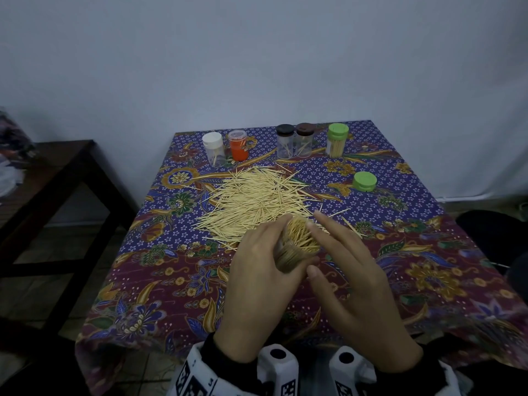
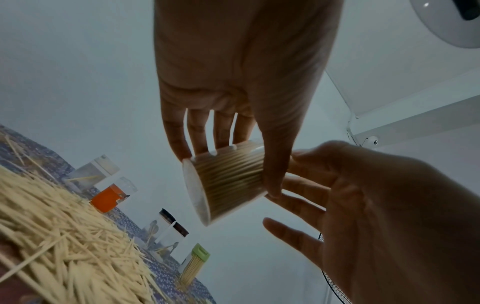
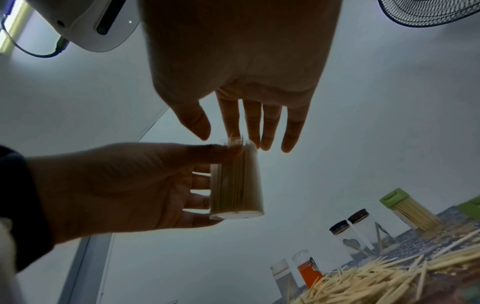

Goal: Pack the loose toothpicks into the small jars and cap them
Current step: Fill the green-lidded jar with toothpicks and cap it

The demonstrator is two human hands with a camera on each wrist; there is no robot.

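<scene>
My left hand grips a clear jar packed full of toothpicks, held above the table with its open mouth tilted away from me. The left wrist view shows the jar between thumb and fingers; in the right wrist view the jar has toothpick tips poking out of its top. My right hand hovers open beside the jar, its straight fingers at the jar's mouth. A big heap of loose toothpicks lies behind the hands. A loose green cap sits to the right.
Along the far edge of the patterned tablecloth stand a white-capped jar, an orange jar, two dark-capped jars and a green-capped jar full of toothpicks. A dark wooden side table stands to the left.
</scene>
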